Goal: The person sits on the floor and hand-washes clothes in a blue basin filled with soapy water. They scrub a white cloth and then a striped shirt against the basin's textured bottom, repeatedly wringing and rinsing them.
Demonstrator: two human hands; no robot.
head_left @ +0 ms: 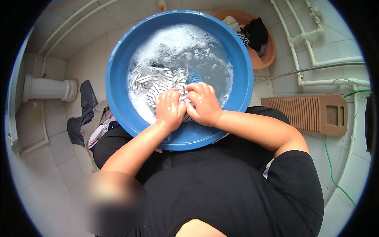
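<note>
A large blue basin (118, 98) holds cloudy water topped with white suds (179, 37). Black-and-white striped cloth (160, 85), soaked and bunched, lies in the water at the basin's left and middle. Side by side at the near part of the basin, both my hands are closed on this cloth, with suds on their skin. My left hand (169, 106) grips it from the left, and my right hand (203, 104) presses close against it from the right. The cloth between the fingers is partly hidden by the hands.
An orange basin (268, 59) with dark, pale and striped clothes stands at the far right. A brown washboard (304, 112) leans at the right, near white pipes (294, 47) and a green cord (329, 162). Dark and grey clothes (89, 110) lie left of the blue basin.
</note>
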